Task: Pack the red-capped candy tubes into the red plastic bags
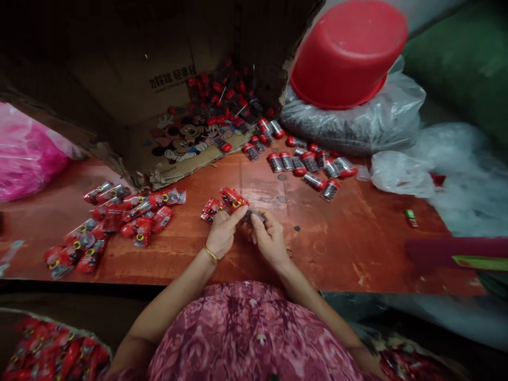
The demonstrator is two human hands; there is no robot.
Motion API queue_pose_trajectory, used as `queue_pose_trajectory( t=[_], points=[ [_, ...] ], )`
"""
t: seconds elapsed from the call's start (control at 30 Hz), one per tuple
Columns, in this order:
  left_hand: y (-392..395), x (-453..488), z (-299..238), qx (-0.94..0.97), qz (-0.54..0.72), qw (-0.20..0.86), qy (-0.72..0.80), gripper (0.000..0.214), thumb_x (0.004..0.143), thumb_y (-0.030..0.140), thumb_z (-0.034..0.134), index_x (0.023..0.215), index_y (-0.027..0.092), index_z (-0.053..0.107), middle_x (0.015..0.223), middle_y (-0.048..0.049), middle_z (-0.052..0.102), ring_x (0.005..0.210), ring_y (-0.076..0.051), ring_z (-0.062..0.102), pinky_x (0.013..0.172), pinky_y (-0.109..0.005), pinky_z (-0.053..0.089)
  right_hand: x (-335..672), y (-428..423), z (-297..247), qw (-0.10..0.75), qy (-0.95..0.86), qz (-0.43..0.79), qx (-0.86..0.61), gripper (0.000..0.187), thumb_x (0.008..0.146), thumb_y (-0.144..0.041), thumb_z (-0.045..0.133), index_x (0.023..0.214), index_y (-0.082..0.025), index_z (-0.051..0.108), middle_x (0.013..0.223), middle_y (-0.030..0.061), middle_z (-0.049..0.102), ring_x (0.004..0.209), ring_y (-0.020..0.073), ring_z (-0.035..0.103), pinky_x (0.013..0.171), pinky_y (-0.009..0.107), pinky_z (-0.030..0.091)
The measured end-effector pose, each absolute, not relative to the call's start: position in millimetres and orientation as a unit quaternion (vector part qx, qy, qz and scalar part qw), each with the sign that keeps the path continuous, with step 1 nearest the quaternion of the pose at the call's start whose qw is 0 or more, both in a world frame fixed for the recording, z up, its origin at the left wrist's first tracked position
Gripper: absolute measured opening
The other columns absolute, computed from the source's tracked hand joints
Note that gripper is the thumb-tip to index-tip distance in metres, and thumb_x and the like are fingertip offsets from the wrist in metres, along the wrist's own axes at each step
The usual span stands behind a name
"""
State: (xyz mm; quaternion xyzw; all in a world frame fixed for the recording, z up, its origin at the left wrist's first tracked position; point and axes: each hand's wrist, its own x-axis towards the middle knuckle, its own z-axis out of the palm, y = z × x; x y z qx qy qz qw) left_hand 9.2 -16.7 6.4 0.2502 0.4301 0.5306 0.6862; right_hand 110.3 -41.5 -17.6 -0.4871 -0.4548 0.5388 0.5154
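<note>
My left hand (223, 233), with a gold bangle at the wrist, pinches a red printed wrapper (233, 198) over the middle of the red-brown table (357, 238). My right hand (270, 237) is closed on a small clear tube (254, 215) right beside it, and the two hands touch at the fingertips. A few more red wrappers (210, 207) lie just left of my left hand. Several red-capped tubes (313, 168) lie loose farther back on the right.
A heap of wrapped red packets (119, 219) covers the table's left. A tipped cardboard box (178, 121) spills tubes at the back. A red basin (349, 53) sits on a clear plastic bag (357, 124). Pink bag (27, 153) far left; more red packets (51, 352) near my lap.
</note>
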Motion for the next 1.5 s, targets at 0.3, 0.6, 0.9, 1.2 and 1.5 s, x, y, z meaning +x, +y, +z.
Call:
queue_pose_trajectory(
  t=[0.3,0.6,0.9,1.2,1.5],
  points=[
    [-25,9,4,0.269,0.506,0.691,0.441,0.041,0.064,0.056,0.063,0.060,0.016,0.057,0.041,0.0035,0.049,0.034,-0.007,0.041,0.034,-0.020,0.031,97,-39,-13,0.530,-0.418,0.550,-0.491,0.031,0.078,-0.047,0.054,0.090,-0.019,0.051,0.047,-0.0091,0.043,0.036,0.0057,0.039,0.037,0.019,0.036],
    [-23,4,1,0.223,0.563,0.657,0.449,0.033,0.062,0.044,0.070,0.077,0.014,0.064,0.066,-0.0015,0.064,0.054,-0.012,0.056,0.049,-0.023,0.044,95,-33,-16,0.482,-0.496,0.543,-0.476,0.032,0.079,-0.049,0.051,0.092,-0.020,0.051,0.054,-0.0059,0.048,0.041,0.0072,0.042,0.041,0.021,0.037],
    [-21,-16,12,0.205,0.531,0.693,0.441,0.028,0.060,0.037,0.072,0.071,0.013,0.063,0.064,-0.0014,0.064,0.052,-0.009,0.053,0.041,-0.019,0.035,98,-29,-12,0.473,-0.481,0.627,-0.388,0.034,0.076,-0.047,0.057,0.100,-0.023,0.048,0.075,-0.0028,0.058,0.052,0.0084,0.056,0.054,0.024,0.048],
    [-43,-48,3,0.143,0.451,0.718,0.511,0.024,0.064,0.034,0.070,0.077,0.015,0.063,0.066,-0.0034,0.068,0.063,-0.016,0.063,0.064,-0.027,0.048,88,-5,-28,0.396,-0.687,0.393,-0.465,0.032,0.076,-0.051,0.056,0.069,-0.020,0.052,0.058,-0.0019,0.054,0.052,0.0106,0.049,0.052,0.023,0.041],
    [-50,-139,10,0.455,0.155,0.355,0.802,0.043,0.059,0.052,0.064,0.037,0.022,0.042,0.032,-0.0031,0.045,0.046,-0.023,0.053,0.054,-0.029,0.038,171,106,-41,0.162,-0.727,0.006,-0.668,0.039,0.088,-0.032,0.037,0.119,-0.012,0.051,0.136,0.0155,0.041,0.125,0.0357,0.030,0.098,0.059,0.019]
  ],
)
